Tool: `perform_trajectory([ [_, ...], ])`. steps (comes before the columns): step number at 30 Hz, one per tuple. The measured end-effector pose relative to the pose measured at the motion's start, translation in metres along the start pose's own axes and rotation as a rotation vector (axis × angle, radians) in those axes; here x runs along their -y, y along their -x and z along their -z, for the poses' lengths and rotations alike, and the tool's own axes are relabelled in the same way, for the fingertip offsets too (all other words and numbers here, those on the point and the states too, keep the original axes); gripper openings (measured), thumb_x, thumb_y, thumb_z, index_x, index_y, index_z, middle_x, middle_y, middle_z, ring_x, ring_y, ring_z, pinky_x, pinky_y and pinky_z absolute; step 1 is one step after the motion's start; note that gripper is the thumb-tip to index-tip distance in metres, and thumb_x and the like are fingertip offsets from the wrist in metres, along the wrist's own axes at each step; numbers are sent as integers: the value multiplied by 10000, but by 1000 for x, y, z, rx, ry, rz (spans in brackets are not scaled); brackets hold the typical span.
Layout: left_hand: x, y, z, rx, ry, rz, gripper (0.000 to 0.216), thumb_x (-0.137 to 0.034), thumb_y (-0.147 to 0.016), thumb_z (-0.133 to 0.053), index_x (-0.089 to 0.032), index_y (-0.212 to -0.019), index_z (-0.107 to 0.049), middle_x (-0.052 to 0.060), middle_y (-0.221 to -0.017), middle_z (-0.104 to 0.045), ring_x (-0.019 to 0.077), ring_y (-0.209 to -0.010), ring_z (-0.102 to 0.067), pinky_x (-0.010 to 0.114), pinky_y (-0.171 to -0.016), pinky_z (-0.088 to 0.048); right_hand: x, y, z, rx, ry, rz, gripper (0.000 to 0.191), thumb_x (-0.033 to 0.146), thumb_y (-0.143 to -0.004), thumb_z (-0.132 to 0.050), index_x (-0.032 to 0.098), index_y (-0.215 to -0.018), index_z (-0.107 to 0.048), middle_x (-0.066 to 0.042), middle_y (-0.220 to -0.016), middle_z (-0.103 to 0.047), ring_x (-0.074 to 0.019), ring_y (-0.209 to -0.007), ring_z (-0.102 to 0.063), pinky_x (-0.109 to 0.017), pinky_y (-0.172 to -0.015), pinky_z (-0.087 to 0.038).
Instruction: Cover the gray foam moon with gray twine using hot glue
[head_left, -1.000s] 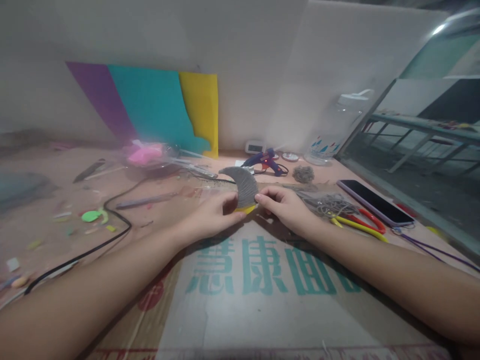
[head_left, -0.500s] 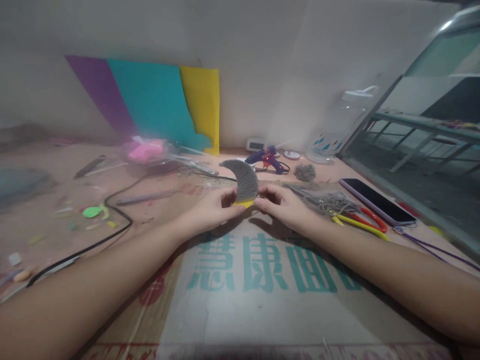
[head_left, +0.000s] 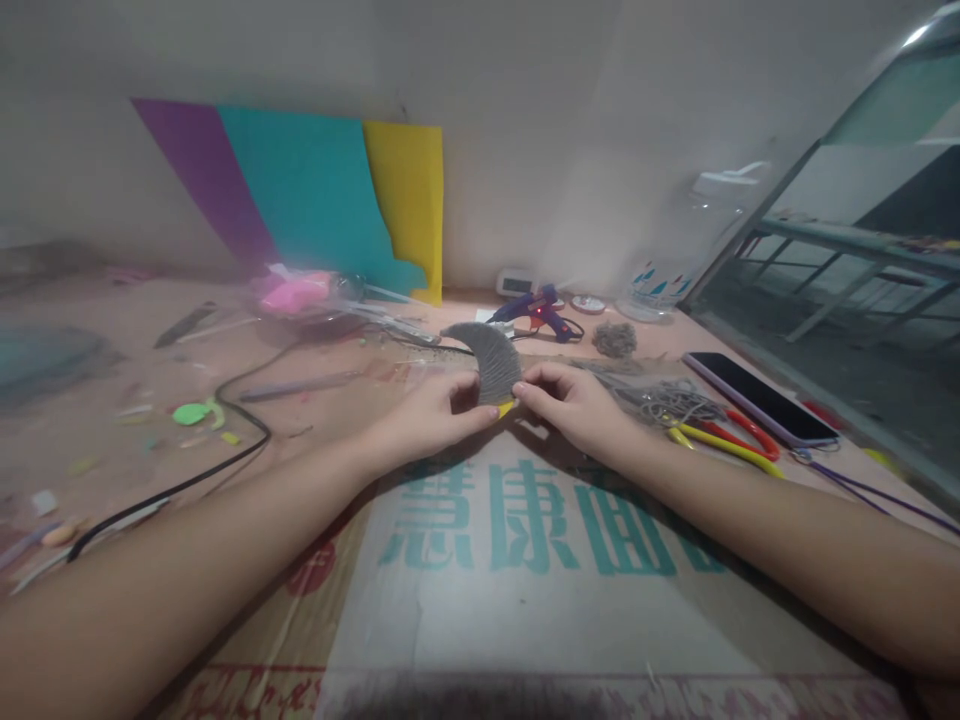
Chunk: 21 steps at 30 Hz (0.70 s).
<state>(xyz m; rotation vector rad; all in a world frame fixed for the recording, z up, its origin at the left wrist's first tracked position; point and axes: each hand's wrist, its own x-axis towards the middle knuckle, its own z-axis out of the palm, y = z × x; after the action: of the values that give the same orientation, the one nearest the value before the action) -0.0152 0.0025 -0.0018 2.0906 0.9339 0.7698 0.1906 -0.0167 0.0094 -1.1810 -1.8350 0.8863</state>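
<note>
A grey, curved, horn-like piece (head_left: 495,360) wound in yarn stands upright between my hands, its narrow tip bending to the left. A bit of yellow shows at its lower end. My left hand (head_left: 431,412) is closed on that lower end from the left, thumb across the front. On the other side, my right hand (head_left: 566,400) pinches the piece near its base with thumb and index finger. The other fingers of both hands are partly hidden. Beneath them lies a flattened cardboard sheet (head_left: 480,630) with green printed characters.
Behind stand a blue glue gun (head_left: 536,312) with a red light, a clear bottle (head_left: 660,270) and coloured sheets (head_left: 315,200). To the right lie tangled grey yarn (head_left: 667,400), pliers (head_left: 727,445) with red and yellow handles, and a phone (head_left: 757,398). A black cable (head_left: 240,410) crosses the left.
My left thumb has shifted right across the base, covering more of the yellow end. The right fingertips sit slightly higher on the piece. The whole view has shifted slightly.
</note>
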Motion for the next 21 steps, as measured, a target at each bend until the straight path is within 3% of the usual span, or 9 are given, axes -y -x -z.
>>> perform_trajectory([
  [5,-1,0,1,2,26,-37,298,-373,-860,-572,-154,-1043,-660,45,-994,-696,199,-891,-618,289,-772,-454,-1,1,-2,-6,12,13,224,390,-837,-601,185,-750,-581,40,-611,-523,-109,-538,-461,-250,-531,-367],
  [10,-4,-1,1,6,84,-26,255,-330,-865,-563,-140,-1004,-660,36,-964,-691,169,-826,-611,262,-723,-454,3,2,-1,-14,90,45,190,345,-833,-595,182,-737,-591,30,-617,-543,-115,-558,-475,-251,-545,-375],
  [16,-2,0,-1,0,35,5,304,-408,-818,-623,-153,-980,-659,35,-866,-667,170,-760,-595,261,-648,-456,4,1,-1,-38,133,52,184,335,-831,-590,180,-732,-590,27,-630,-543,-113,-568,-474,-248,-549,-378],
  [21,-2,0,-2,-37,56,-27,265,-335,-815,-620,-159,-1007,-667,38,-907,-691,175,-794,-615,272,-707,-476,6,2,-3,-37,155,58,189,343,-832,-588,179,-740,-598,24,-627,-552,-113,-565,-478,-246,-551,-385],
])
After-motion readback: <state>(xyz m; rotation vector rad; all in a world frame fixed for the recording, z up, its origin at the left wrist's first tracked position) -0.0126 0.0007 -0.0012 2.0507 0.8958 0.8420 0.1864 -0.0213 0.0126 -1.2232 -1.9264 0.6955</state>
